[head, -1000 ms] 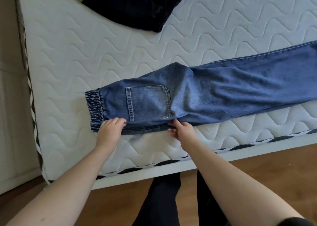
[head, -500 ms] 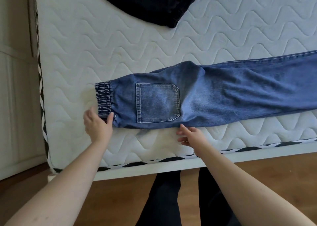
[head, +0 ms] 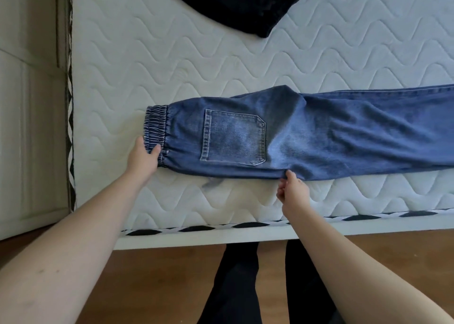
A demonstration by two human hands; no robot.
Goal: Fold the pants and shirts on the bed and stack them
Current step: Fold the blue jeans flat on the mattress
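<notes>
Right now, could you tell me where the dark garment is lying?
In the head view, the dark garment lies at the mattress's far edge, top centre, apart from the blue jeans nearer the person.

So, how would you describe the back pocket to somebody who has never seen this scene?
On the white quilted mattress lie blue jeans, their elastic waistband to the left. The back pocket is the paler stitched patch just right of that waistband, the only pocket visible.
</notes>
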